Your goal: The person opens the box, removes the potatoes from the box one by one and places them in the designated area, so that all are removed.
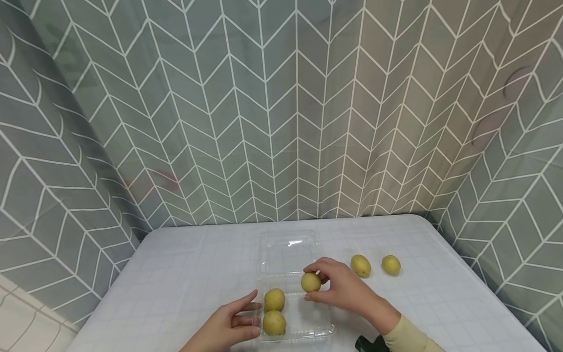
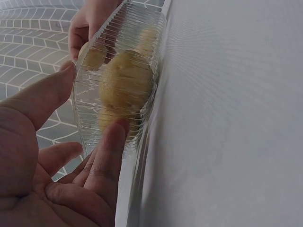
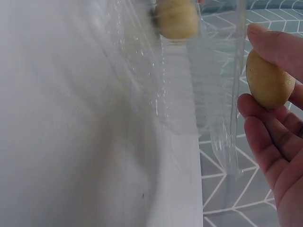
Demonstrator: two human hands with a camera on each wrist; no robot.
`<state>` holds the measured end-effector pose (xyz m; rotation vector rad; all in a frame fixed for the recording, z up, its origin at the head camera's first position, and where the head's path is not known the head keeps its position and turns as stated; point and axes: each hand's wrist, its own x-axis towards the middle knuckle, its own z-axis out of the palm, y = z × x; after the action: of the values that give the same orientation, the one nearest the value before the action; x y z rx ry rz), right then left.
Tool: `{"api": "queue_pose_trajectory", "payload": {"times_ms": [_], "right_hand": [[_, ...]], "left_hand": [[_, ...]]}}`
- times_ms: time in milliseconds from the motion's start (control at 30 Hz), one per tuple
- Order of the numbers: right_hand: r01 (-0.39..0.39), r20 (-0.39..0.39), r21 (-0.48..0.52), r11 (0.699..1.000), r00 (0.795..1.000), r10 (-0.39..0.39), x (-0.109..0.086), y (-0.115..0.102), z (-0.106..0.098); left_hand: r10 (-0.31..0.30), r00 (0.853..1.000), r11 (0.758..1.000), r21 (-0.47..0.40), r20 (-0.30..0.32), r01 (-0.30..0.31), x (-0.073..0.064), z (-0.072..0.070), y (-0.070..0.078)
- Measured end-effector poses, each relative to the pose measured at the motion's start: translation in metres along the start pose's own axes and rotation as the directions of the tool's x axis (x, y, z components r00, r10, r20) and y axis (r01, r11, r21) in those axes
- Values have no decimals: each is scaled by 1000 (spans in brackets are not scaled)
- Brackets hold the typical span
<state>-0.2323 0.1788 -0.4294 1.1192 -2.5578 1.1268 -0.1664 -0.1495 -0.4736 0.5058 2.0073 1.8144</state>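
A clear plastic clamshell container [image 1: 308, 322] lies on the table with its lid [image 1: 288, 252] folded back behind it. Two smooth yellow potatoes [image 1: 274, 322] sit along its left side, one behind the other. My right hand [image 1: 336, 288] pinches a third potato [image 1: 311, 282] between thumb and fingers over the back right part of the container; the right wrist view shows this potato [image 3: 269, 80] beyond the container's rim. Against the container's left wall, the fingers of my left hand [image 1: 230, 320] are extended. In the left wrist view, my left fingertips touch the clear ribbed wall [image 2: 87, 101].
Two more potatoes [image 1: 360, 265] [image 1: 391, 264] rest on the white cloth to the right of the lid. Beside the right sleeve at the front is a small black object [image 1: 371, 343]. A patterned curtain [image 1: 281, 122] surrounds the table's back and sides.
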Motion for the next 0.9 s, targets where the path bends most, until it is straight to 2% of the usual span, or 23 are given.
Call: {"api": "queue_pose_trajectory", "payload": {"times_ms": [333, 533, 900], "right_hand": [[-24, -55, 33, 999, 998, 25, -13, 5, -11], [-82, -86, 20, 996, 993, 84, -20, 9, -16], [-121, -132, 4, 993, 984, 120, -39, 20, -22]], "left_hand": [[-4, 1000, 1000, -14, -1, 4, 0, 0, 0], [8, 1000, 1000, -12, 7, -8, 0, -1, -2], [-1, 1000, 1000, -11, 10, 1, 0, -2, -4]]}}
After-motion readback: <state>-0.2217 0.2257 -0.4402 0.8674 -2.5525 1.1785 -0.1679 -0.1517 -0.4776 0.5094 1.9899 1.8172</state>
